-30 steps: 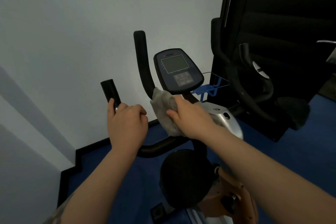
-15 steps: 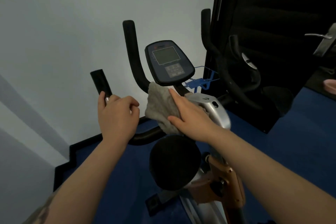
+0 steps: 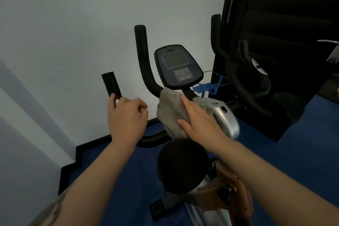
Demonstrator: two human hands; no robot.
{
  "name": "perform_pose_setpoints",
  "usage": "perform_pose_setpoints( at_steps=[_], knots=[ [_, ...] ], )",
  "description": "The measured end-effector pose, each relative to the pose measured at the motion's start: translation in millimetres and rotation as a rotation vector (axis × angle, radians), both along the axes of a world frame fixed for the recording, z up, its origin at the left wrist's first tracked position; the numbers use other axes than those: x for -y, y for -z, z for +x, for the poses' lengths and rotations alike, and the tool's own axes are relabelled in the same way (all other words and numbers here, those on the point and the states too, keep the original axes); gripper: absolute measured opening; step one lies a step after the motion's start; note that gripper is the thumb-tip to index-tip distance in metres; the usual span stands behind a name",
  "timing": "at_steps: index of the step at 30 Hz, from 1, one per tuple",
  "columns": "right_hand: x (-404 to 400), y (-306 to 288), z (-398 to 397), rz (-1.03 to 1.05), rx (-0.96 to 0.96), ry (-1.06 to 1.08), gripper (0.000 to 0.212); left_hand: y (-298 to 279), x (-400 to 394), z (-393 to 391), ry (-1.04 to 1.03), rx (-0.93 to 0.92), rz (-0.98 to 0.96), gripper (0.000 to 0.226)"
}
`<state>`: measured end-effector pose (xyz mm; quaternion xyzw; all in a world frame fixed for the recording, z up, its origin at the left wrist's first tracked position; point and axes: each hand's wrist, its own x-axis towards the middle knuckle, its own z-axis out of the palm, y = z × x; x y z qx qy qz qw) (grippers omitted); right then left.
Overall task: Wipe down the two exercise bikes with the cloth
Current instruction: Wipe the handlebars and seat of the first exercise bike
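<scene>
The right hand (image 3: 200,123) presses the grey fluffy cloth (image 3: 171,113) with straight fingers on the black bike handlebar stem, under the dark console (image 3: 178,68). The left hand (image 3: 126,117) grips the handlebar. The unheld cloth may slip down.

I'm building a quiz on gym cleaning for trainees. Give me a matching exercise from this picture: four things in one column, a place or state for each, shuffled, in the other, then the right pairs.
Things:
1. left hand
2. right hand
3. cloth
4. console

Places or states:
A. between the two upright handlebar arms, above the cloth
B. curled round the left handlebar grip
C. lying with straight fingers on the cloth
D. pressed against the bike's stem, just below the console

Pairs: 1-B, 2-C, 3-D, 4-A
</scene>
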<state>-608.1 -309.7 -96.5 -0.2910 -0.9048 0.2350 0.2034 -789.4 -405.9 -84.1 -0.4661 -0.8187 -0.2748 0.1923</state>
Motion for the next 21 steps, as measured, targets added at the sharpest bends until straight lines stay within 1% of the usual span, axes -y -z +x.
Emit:
perform_pose_setpoints(
  at_steps=[1, 3, 5, 6, 8, 10, 12, 14, 16, 18, 19, 21],
  knots=[
    [-5, -6, -5, -0.052, 0.028, -0.007, 0.068, 0, 0, 0, -0.003, -0.003, -0.006, 0.014],
    [-20, -20, -20, -0.183, 0.112, -0.011, 0.057, 0, -1, -1, -0.004, -0.010, -0.010, 0.014],
    [-24, -27, -30, -0.266, 0.115, -0.006, 0.051, 0, 0, -1, -0.003, -0.016, -0.021, 0.015],
    [-23, -26, -29, -0.252, 0.107, -0.002, 0.052, 0, 0, -2, -0.002, -0.018, -0.031, 0.015],
    [-13, -13, -9, -0.161, 0.089, 0.009, 0.059, 1, 2, -2, 0.004, -0.022, -0.047, 0.016],
    [1, 2, 20, -0.162, -0.033, -0.040, 0.063, 0, 0, -3, -0.004, -0.029, -0.060, 0.018],
    [18, 17, 43, -0.213, -0.187, -0.125, 0.056, 1, 0, -3, -0.014, -0.031, -0.072, 0.019],
    [29, 30, 52, -0.217, -0.280, -0.139, 0.053, 2, -1, -3, -0.021, -0.032, -0.069, 0.019],
    [27, 30, 46, -0.181, -0.305, -0.117, 0.052, 2, -3, -4, -0.032, -0.029, -0.066, 0.019],
    [15, 17, 30, -0.151, -0.257, -0.108, 0.050, 2, -3, -3, -0.036, -0.029, -0.067, 0.019],
    [8, 10, 21, -0.153, -0.230, -0.096, 0.049, 2, -2, -3, -0.032, -0.032, -0.072, 0.019],
    [1, 2, 12, -0.190, -0.255, -0.042, 0.047, 1, -1, -3, -0.026, -0.043, -0.081, 0.019]
  ],
)
